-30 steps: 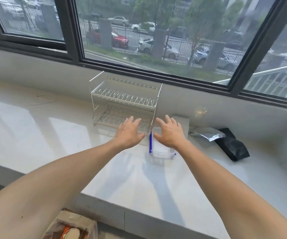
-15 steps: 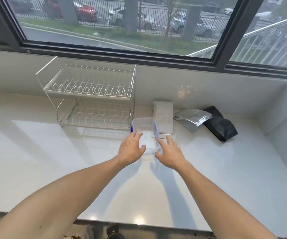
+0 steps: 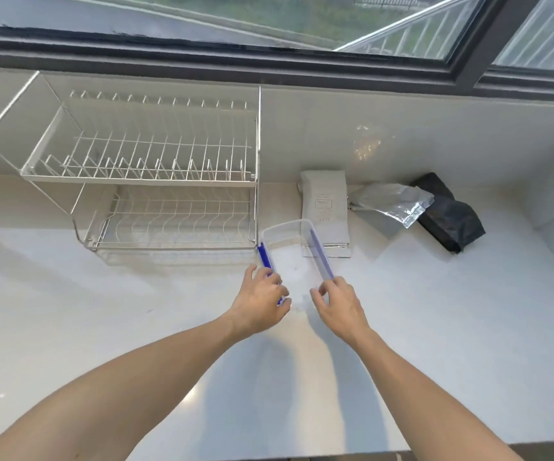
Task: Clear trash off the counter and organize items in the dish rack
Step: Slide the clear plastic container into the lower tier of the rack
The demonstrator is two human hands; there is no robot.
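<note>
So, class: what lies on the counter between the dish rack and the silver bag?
In the head view, two things: the clear box, held by both hands beside the rack, then the white pouch next to the silver bag.

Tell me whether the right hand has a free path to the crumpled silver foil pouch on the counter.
Probably yes. The right hand now grips the clear plastic container with blue clips; once it lets go, bare white counter lies between it and the crumpled silver foil pouch, nothing in between.
</note>
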